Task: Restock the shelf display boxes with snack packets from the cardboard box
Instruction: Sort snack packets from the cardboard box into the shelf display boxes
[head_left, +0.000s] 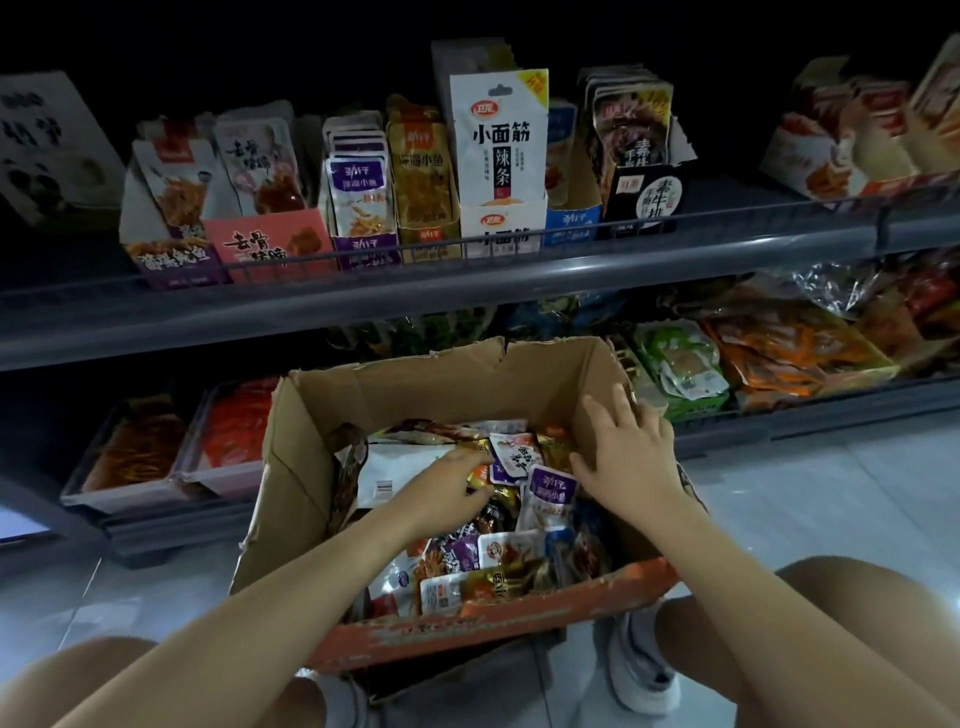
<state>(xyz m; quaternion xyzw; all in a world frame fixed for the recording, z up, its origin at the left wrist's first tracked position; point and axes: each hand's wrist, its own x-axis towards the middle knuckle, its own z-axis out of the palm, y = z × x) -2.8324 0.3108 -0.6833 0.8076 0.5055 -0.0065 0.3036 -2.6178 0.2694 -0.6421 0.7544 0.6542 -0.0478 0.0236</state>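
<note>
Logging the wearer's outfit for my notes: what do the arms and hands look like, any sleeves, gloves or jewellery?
Both forearms are bare, no sleeves in view. The left hand and right hand are gloveless, with no rings, watch or bracelets visible.

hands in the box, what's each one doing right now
Left hand: fingers curled among the snack packets; hold cannot be told.
Right hand: open, holding nothing.

Left hand fingertips buried among the snack packets, grip unreadable. Cardboard box floor hidden under packets. Far-left panda box cut off by the edge. Lower-shelf print too blurred to read.
</note>
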